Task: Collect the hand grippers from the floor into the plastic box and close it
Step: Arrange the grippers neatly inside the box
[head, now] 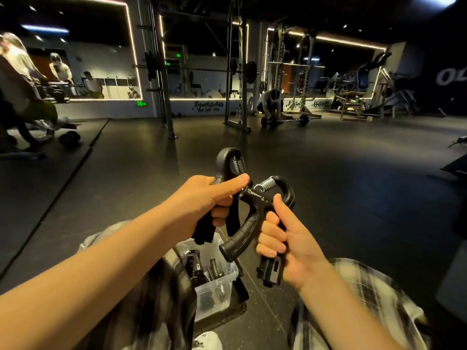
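My left hand [202, 198] closed round one black hand gripper [227, 168], my right hand [283, 238] clenched on another [255, 210], clear plastic box [217, 286] open below my fingers, grippers inside

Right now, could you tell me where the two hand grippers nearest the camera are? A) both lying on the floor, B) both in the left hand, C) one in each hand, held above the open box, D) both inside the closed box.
C: the left hand grips one hand gripper and the right hand grips the other hand gripper, both above the open plastic box.
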